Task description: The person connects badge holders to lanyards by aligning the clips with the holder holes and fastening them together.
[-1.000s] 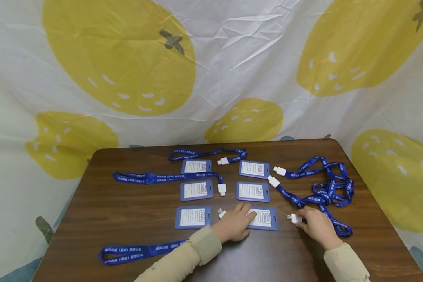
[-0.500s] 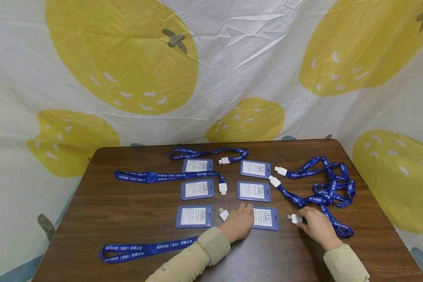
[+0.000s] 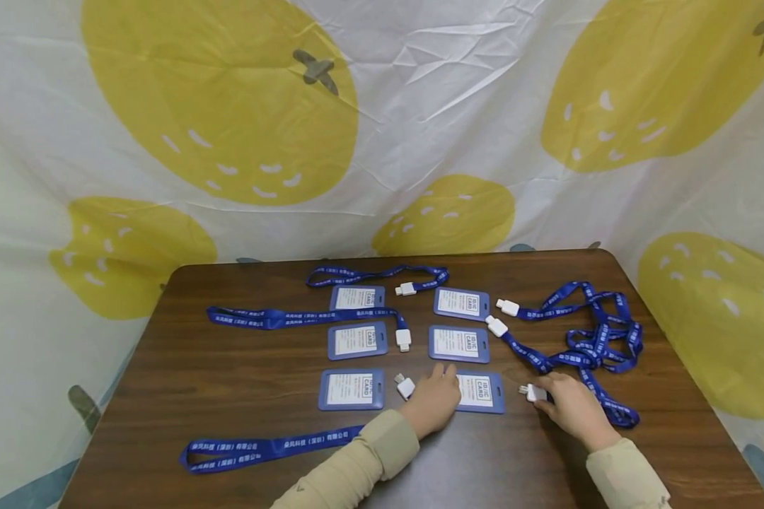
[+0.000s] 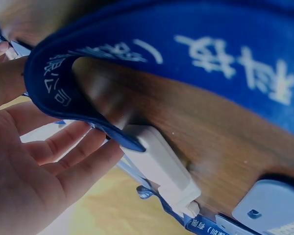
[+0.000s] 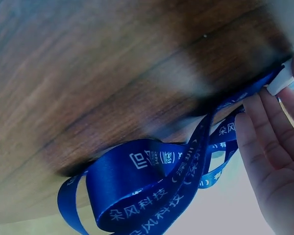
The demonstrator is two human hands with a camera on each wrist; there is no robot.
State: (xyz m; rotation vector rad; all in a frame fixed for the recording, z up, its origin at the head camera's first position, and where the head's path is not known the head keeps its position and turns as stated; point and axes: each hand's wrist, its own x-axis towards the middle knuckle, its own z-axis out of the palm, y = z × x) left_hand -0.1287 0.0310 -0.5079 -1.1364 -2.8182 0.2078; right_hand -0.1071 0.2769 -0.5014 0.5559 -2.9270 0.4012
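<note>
In the head view my left hand [image 3: 431, 401] rests over the left end of the near right blue ID card holder [image 3: 484, 392], covering that end. The left wrist view shows its fingers [image 4: 71, 149] fairly straight, beside the white clip [image 4: 157, 164] of a blue lanyard [image 4: 210, 54]. That clip [image 3: 405, 386] lies left of the hand in the head view. My right hand [image 3: 571, 404] pinches the white clip [image 3: 533, 393] of another blue lanyard [image 3: 617, 411] between thumb and fingers, just right of the same card holder. The clip's prongs point left towards the holder's slot.
Several other ID card holders [image 3: 351, 389] lie in two columns on the brown table [image 3: 165, 382]. Blue lanyards with white clips lie beside them, one loop [image 3: 219, 456] at front left and a tangle [image 3: 601, 339] at right. A lemon-print cloth [image 3: 331, 233] hangs behind.
My left hand has shifted slightly right and drawn its fingers in on the card holder, uncovering the white clip beside it. The right hand stays where it was with its clip.
</note>
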